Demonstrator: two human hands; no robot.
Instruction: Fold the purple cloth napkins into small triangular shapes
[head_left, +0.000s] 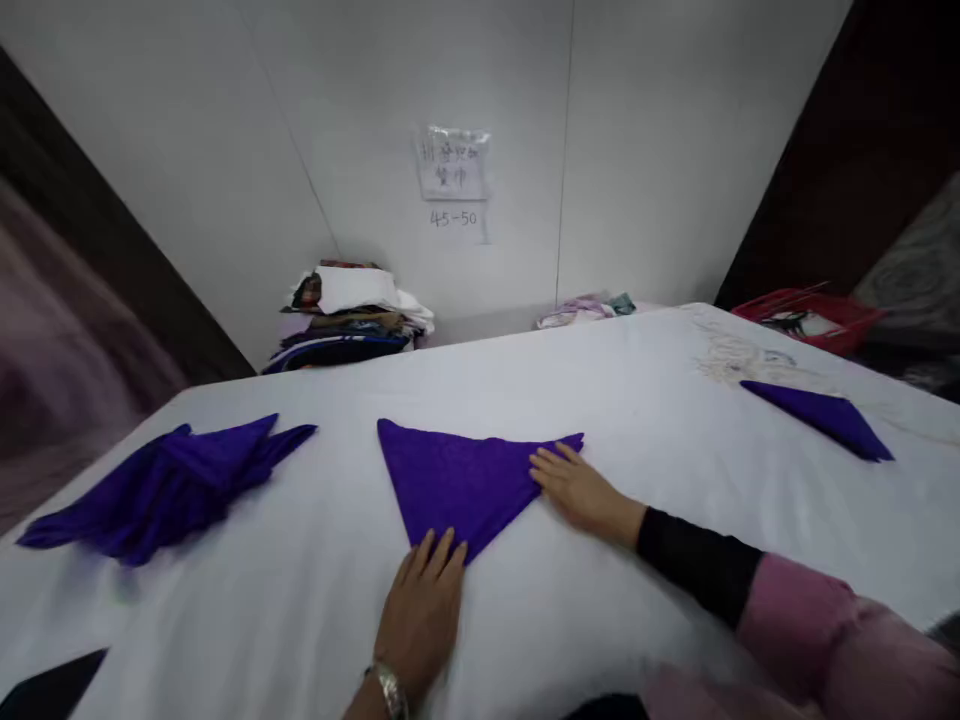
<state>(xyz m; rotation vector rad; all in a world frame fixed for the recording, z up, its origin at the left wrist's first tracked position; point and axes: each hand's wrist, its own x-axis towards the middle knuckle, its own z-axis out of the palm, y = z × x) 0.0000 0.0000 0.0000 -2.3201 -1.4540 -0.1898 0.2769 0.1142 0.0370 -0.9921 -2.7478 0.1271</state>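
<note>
A purple cloth, folded into a triangle, lies flat on the white-covered table in front of me. My left hand rests on its near corner, palm down with the fingers stretched out. On its right corner lies my right hand, also flat with fingers extended. To the left is a loose, crumpled heap of purple cloth. A narrow folded purple cloth lies apart on the right.
Against the wall stands a stack of folded fabrics. A smaller fabric pile is to its right. A red basket sits beyond the table's right edge. A handwritten sign hangs on the wall. A dark object lies at the near left.
</note>
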